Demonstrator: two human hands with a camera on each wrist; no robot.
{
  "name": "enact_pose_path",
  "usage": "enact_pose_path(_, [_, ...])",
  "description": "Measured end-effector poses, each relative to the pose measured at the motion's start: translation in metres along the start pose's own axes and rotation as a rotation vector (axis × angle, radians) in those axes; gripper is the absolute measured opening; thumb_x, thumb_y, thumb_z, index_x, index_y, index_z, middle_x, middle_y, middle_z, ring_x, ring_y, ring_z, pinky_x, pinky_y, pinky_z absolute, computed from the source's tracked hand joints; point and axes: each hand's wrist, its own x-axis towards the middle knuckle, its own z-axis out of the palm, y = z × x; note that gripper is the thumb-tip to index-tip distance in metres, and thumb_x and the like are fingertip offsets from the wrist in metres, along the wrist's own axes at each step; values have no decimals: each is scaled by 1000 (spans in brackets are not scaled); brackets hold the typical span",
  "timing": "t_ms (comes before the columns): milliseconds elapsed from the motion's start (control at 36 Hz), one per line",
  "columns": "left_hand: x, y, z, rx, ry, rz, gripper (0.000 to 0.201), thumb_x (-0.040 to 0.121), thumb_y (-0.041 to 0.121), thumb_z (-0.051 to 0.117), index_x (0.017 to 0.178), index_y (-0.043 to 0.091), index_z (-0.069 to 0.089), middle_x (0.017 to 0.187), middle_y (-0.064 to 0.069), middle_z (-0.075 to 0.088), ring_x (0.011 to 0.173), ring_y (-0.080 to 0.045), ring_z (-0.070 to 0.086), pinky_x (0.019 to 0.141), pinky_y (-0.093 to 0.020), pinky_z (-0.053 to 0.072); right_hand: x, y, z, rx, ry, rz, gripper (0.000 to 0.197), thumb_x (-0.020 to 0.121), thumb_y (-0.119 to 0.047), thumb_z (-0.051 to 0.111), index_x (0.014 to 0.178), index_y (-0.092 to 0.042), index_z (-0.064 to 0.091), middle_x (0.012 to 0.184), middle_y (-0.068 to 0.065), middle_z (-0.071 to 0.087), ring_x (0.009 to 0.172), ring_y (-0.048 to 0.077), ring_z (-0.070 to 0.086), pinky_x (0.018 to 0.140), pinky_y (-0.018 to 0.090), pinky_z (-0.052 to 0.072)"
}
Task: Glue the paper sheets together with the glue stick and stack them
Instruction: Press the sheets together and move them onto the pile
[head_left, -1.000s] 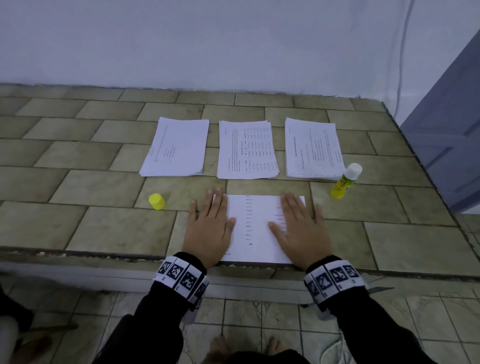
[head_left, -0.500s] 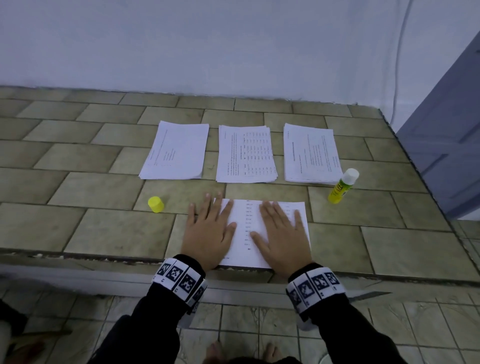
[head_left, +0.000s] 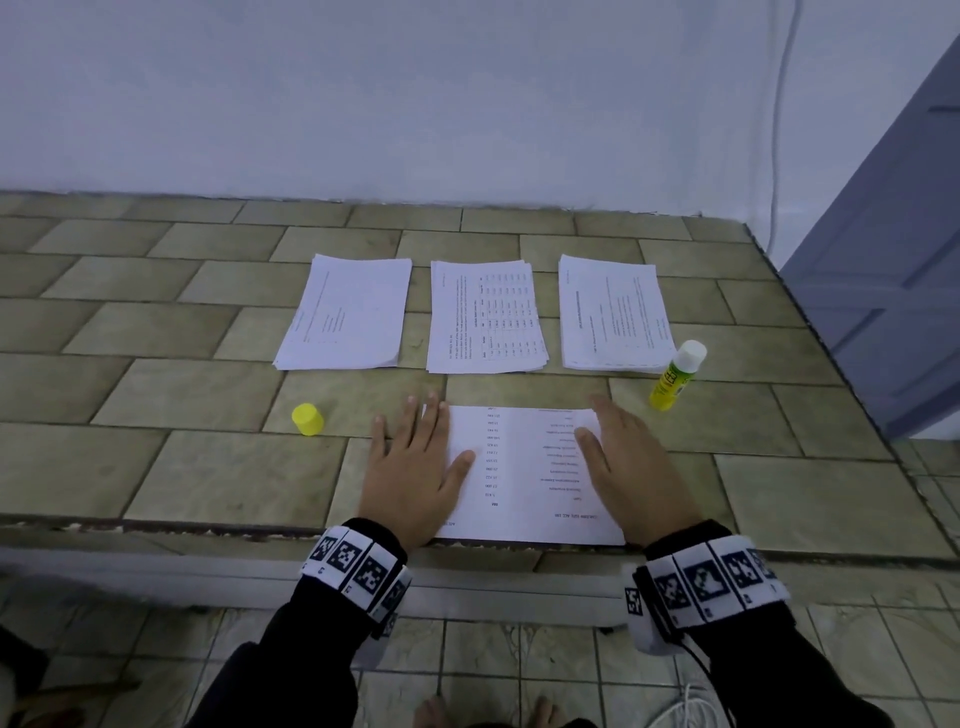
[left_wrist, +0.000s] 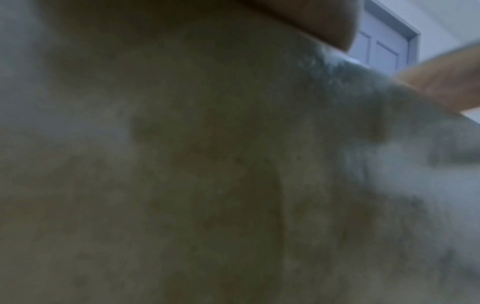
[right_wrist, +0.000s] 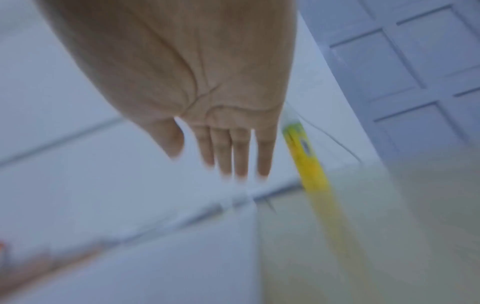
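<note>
A printed paper sheet (head_left: 524, 475) lies at the near edge of the tiled ledge (head_left: 156, 395). My left hand (head_left: 415, 467) lies flat on its left part, fingers straight. My right hand (head_left: 631, 467) is flat over its right edge with straight fingers; in the blurred right wrist view the right hand (right_wrist: 221, 144) shows an open palm just above the paper. An uncapped yellow glue stick (head_left: 675, 376) stands right of the sheet, also seen as the glue stick (right_wrist: 306, 160). Its yellow cap (head_left: 307, 419) stands to the left. The left wrist view is dark and blurred.
Three paper stacks lie in a row behind the sheet: left stack (head_left: 345, 314), middle stack (head_left: 485, 317), right stack (head_left: 613, 314). A white wall rises behind the ledge. A blue-grey door (head_left: 893, 291) stands at the right. Floor tiles lie below the ledge's front edge.
My right hand slid from the sheet's middle back to its right edge, smoothing it. The left hand stayed flat on the left part. The camera tilted slightly.
</note>
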Motion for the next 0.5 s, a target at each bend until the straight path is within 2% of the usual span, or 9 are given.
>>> enact_pose_path(28, [0,0,0,-5,5,3,106,75,70,-34,158,14,3,166,0,-3,152,-20,-7,121,-50,-6,1,-3,-6,8,-8,-17,39,103,-27,36,138,-12,41,133,9,53,122,24,48,100,40,41])
enact_pose_path(83, [-1,0,-1,-11,13,7,107,76,71,-32,158,13,7,166,-2,1,153,-21,-3,121,-51,-3,9,-6,-15,-25,-68,-26,30,101,-21,40,129,-12,49,122,8,60,112,24,55,92,41,46])
enact_pose_path(139, [-1,0,-2,1,-5,3,108,74,72,-33,158,13,4,166,-1,-3,152,-21,-5,121,-50,-5,19,-8,-21,-107,-149,-29,28,99,-17,43,125,-11,49,120,9,59,110,25,55,90,40,47])
enact_pose_path(250, [-2,2,-4,1,-22,-4,113,70,76,-34,157,13,-1,165,-1,-9,152,-20,-11,121,-49,-9,36,-11,-17,-340,-254,-39,29,97,-8,43,126,-10,41,119,12,51,106,26,52,80,33,44])
enact_pose_path(306, [-2,3,-6,3,-29,-6,116,67,78,-35,157,13,-2,165,-1,-9,152,-20,-12,121,-49,-10,42,-11,-11,-421,-277,-59,35,95,-7,46,129,-10,39,123,12,50,109,28,53,81,34,42])
enact_pose_path(361, [-2,3,-5,5,-27,-7,117,67,79,-34,158,13,-1,165,-1,-9,152,-20,-12,121,-49,-9,48,-8,-6,-461,-267,-83,37,93,-8,49,129,-11,40,126,10,49,112,28,52,87,36,43])
enact_pose_path(417, [-2,2,-4,-9,-17,-2,116,69,80,-31,158,12,1,165,-2,-7,152,-20,-10,121,-50,-8,52,-6,-6,-501,-247,-96,33,93,-9,49,126,-11,43,125,9,48,114,26,49,90,37,43])
enact_pose_path(500, [-1,2,-3,12,-24,0,115,69,80,-32,157,13,-1,165,-2,-9,152,-20,-12,121,-50,-9,57,-6,-8,-513,-257,-99,23,95,-7,46,117,-10,47,123,10,46,113,26,46,87,35,44])
